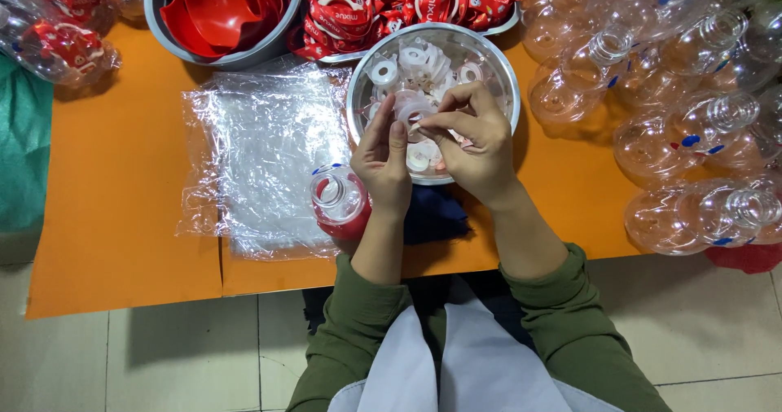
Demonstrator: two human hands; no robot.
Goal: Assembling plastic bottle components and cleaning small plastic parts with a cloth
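The counter [122,216] is orange. Silver bowl [501,62] holds white rings [384,73]. Another bowl [244,54] holds red cups [216,9]. Clear bottles [692,135] carry blue marks. Sleeves [570,314] are olive green; straps [391,5] red, white-printed.

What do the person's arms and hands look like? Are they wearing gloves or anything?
No gloves: the left hand and the right hand are both bare, with no rings or watch showing. Both arms wear dark green long sleeves, pushed up so the forearms show. A pale grey apron covers the lap.
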